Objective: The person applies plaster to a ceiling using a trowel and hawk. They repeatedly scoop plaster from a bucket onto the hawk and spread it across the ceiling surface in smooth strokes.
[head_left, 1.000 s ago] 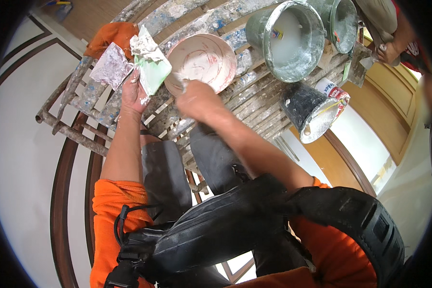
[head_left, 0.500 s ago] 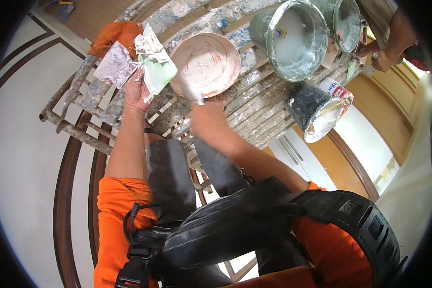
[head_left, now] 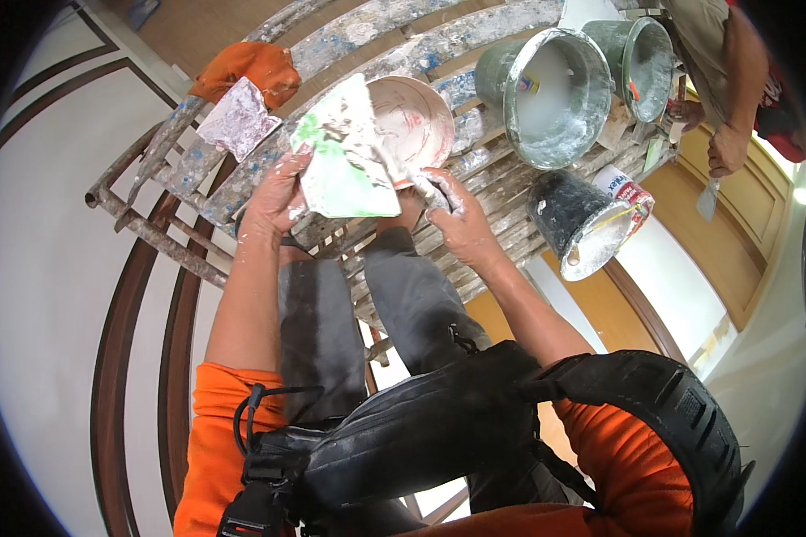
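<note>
- The left hand (head_left: 282, 190) is clamping the green board (head_left: 336, 182) by its left edge, the thumb showing and the other fingers hiding behind it. If this one-sided grip is loosening, the board could be tipping and its pale paste (head_left: 347, 116) sliding off.
- The right hand (head_left: 457, 219) is closing around the scraper (head_left: 418, 184), whose blade is pointing toward the board's right edge; whether it is touching, I cannot tell. Too hard a push there could be twisting the board out of the left hand.
- The board is hanging above the near edge of the slatted platform (head_left: 475, 192), left of its middle, and is partly covering the pink tub (head_left: 439, 116). Paste that is missing the tub could be falling between the slats.
- Toward the platform's left end, a smeared plate (head_left: 239, 119) is lying just beside the orange cloth (head_left: 251, 72); a careless left elbow could be knocking it off.
- Near the right end, the black bucket (head_left: 553, 204) is standing close to the near edge, so a wide swing of the right arm could be tipping it over.
- Beyond the right end, a co-worker's hand (head_left: 730, 150) is holding another scraper (head_left: 707, 200); two people are sharing little room, and a bump could be spilling the large green bucket (head_left: 493, 76).
</note>
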`<state>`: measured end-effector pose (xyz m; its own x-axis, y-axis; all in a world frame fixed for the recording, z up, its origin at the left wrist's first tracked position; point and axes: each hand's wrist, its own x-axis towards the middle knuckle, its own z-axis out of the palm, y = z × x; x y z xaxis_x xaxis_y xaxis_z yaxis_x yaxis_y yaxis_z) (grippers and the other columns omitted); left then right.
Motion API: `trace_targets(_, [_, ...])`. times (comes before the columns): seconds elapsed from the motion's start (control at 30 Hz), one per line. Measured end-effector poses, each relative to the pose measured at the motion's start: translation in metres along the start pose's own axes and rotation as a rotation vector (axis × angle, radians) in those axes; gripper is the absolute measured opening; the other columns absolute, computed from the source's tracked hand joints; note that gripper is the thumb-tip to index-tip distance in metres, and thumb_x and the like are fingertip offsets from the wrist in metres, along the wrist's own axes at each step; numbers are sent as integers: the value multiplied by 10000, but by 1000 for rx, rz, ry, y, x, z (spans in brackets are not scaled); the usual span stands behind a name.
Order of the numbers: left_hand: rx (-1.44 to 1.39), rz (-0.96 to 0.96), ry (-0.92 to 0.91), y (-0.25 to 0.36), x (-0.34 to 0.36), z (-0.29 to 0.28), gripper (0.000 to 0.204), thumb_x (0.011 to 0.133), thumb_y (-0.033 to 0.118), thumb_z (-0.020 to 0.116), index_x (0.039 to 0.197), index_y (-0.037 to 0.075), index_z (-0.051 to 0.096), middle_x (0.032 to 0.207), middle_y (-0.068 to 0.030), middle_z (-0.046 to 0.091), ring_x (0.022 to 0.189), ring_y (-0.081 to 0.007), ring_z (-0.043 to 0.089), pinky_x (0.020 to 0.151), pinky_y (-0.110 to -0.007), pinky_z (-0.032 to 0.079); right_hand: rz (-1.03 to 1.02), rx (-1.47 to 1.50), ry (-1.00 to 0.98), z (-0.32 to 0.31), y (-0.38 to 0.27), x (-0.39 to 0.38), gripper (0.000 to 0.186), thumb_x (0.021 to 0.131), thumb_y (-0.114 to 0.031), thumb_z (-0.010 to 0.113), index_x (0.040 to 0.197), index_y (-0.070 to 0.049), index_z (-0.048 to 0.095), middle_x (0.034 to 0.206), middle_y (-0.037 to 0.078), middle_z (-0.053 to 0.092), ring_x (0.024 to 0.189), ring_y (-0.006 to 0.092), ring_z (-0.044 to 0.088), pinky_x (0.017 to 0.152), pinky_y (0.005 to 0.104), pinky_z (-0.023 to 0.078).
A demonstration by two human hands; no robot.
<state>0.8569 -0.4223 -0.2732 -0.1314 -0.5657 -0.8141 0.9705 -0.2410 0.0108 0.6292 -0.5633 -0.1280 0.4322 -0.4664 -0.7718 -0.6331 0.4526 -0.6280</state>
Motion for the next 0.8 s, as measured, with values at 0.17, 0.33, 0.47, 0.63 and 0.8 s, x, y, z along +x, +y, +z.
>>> trace_targets(0.17, [-14, 32, -75, -5, -7, 21, 348, 967, 65, 587, 1298, 5, 496, 1171, -64, 630, 1052, -154, 630, 939, -317, 537, -367, -561, 137, 11, 24, 9, 470, 750, -15, 527, 1219, -5, 511, 1153, 233, 554, 1106, 433, 511, 981, 474, 413])
trace_targets(0.33, [140, 76, -29, 1, -27, 25, 419, 965, 59, 575, 1360, -15, 456, 1227, -95, 613, 1106, -188, 612, 991, -348, 507, -140, -663, 210, 15, 35, 21, 411, 802, -42, 522, 1208, 24, 508, 1152, 257, 555, 1097, 451, 528, 986, 481, 419])
trace_targets(0.47, [46, 77, -58, 2, -53, -14, 470, 952, 91, 594, 1384, -29, 453, 1329, -142, 583, 1181, -242, 598, 1043, -394, 474, 28, -788, 212, 12, 62, 31, 479, 800, -57, 529, 1265, 57, 502, 1180, 283, 553, 1130, 455, 525, 1002, 481, 424])
trace_targets(0.63, [-157, 234, 6, 20, -95, -96, 461, 945, 98, 615, 1365, -34, 479, 1338, -164, 587, 1217, -302, 584, 1084, -449, 444, -6, -669, 385, -5, 71, 59, 515, 823, -132, 616, 1290, 62, 520, 1198, 288, 551, 1155, 451, 523, 1022, 458, 419])
trace_targets(0.8, [-184, 306, 135, 15, -129, -114, 426, 974, 129, 589, 1358, -29, 493, 1345, -166, 582, 1237, -306, 566, 1104, -459, 422, -45, -706, 365, -7, 55, 55, 559, 826, -142, 631, 1323, 71, 492, 1248, 277, 526, 1190, 441, 503, 1033, 435, 415])
